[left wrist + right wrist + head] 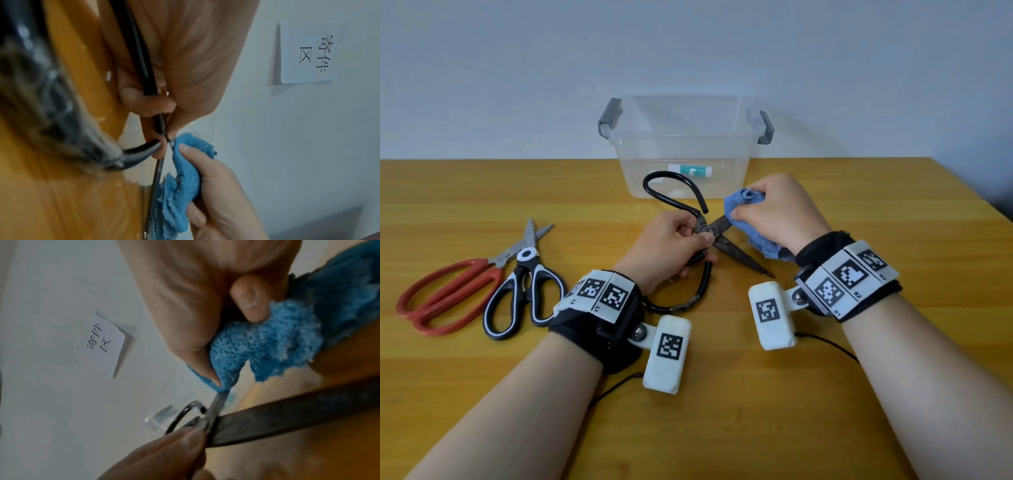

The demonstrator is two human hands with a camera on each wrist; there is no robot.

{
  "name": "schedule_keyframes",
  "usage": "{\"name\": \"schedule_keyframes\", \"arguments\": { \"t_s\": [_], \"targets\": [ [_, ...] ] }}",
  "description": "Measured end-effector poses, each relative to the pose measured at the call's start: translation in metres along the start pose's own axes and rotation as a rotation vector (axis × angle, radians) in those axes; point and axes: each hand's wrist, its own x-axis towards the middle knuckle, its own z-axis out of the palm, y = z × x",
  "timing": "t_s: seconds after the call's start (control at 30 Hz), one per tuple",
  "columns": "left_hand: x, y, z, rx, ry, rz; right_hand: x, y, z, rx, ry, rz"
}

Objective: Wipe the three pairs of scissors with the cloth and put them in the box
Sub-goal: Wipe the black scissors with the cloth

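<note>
Large black iron scissors (736,251) with wide loop handles are spread open above the table centre. My left hand (671,246) grips them at the pivot and one handle shank (150,81). My right hand (774,212) pinches a blue cloth (743,205) around the upper blade (220,400); the lower blade (287,417) sticks out bare toward me. Red-handled scissors (445,291) and black-and-white kitchen scissors (524,291) lie side by side on the table at the left. The clear plastic box (685,147) with grey latches stands behind the hands.
The box holds a small white and teal item (690,170). The wooden table (722,394) ends at the pale wall behind the box and at a right edge (972,192). A paper sign (308,53) hangs on the wall.
</note>
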Motion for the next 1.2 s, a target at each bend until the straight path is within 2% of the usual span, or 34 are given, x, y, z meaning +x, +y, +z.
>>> {"name": "schedule_keyframes", "arguments": {
  "t_s": [0.1, 0.17, 0.23, 0.3, 0.47, 0.57, 0.73, 0.83, 0.9, 0.97, 1.2],
  "targets": [
    [0.003, -0.003, -0.001, -0.003, 0.006, -0.008, 0.001, -0.003, -0.004, 0.039, 0.04, -0.024],
    [0.004, -0.004, -0.003, 0.009, 0.022, -0.004, -0.003, -0.012, -0.005, 0.116, -0.049, -0.03],
    [0.002, -0.002, -0.002, 0.032, 0.019, -0.001, -0.006, -0.017, -0.001, 0.096, -0.181, -0.008],
    [0.0, 0.0, -0.001, 0.039, 0.016, 0.009, -0.007, -0.017, 0.004, 0.077, -0.236, 0.013],
    [0.001, -0.003, 0.0, 0.048, 0.012, 0.03, -0.001, -0.002, 0.004, 0.108, -0.038, 0.08],
    [0.002, -0.004, -0.001, 0.033, 0.006, 0.022, -0.002, -0.003, -0.001, 0.15, 0.035, 0.06],
    [0.004, -0.006, -0.002, -0.002, 0.028, 0.014, -0.006, -0.023, -0.013, 0.598, -0.062, 0.085],
    [0.005, -0.006, -0.001, -0.029, 0.047, -0.013, -0.006, -0.025, -0.02, 0.672, 0.064, 0.042],
    [0.007, -0.007, -0.001, -0.069, 0.071, -0.039, -0.006, -0.024, -0.021, 0.661, 0.173, -0.006],
    [0.008, -0.008, 0.001, -0.099, 0.084, -0.052, -0.006, -0.022, -0.018, 0.578, 0.201, -0.06],
    [0.009, -0.009, 0.001, -0.096, 0.092, -0.053, -0.009, -0.029, -0.017, 0.365, -0.012, -0.076]
  ]
}}
